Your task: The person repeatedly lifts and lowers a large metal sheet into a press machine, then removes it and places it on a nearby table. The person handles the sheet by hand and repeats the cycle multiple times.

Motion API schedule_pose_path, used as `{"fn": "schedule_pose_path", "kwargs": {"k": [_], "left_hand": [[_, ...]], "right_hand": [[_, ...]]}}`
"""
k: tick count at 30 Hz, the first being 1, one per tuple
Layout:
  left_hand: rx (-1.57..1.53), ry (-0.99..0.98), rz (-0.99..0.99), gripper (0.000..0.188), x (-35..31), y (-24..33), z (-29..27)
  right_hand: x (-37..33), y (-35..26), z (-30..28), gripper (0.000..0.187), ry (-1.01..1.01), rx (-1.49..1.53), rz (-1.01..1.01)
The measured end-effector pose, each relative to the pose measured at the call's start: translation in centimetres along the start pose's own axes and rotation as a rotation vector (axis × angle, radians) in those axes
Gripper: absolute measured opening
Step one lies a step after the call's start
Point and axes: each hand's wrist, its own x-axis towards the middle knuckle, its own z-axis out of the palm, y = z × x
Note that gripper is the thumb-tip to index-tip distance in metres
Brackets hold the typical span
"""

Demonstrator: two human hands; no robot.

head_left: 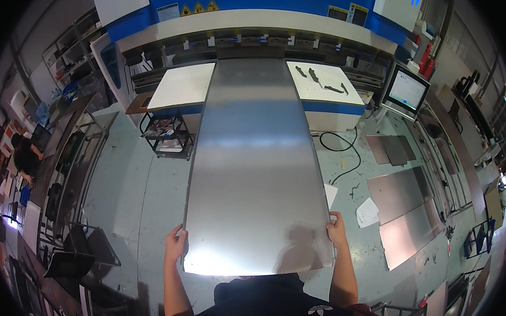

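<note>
A long, shiny sheet of metal (254,187) stretches from in front of my body to a blue and white press brake (261,16). Its far end lies between the machine's two white support tables, under the row of clamps. My left hand (175,243) grips the sheet's left edge near the close corner, thumb over the top. On the opposite edge, my right hand (336,230) grips a little farther forward, its fingers curled at the rim. The undersides of both grips are hidden by the sheet.
Dark strips lie on the right white table (327,84). A control screen (406,91) stands at the right. Metal sheets (408,225) and a black cable (354,164) lie on the floor there. A small black cart (167,132) stands left; another person (26,156) works at the far left.
</note>
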Motion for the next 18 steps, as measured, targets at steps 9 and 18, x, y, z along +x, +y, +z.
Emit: {"fn": "schedule_pose_path", "kwargs": {"k": [9,18], "left_hand": [[-0.01,-0.177,0.045,0.061,0.1,8.5,-3.9],[-0.397,-0.119,0.528,0.062,5.4,38.2,-16.5]], "right_hand": [[-0.9,-5.2,-2.4,0.061,-0.099,-0.029,0.073],[-2.1,-32.6,-10.5,0.045,-0.512,0.691,-0.393]]}}
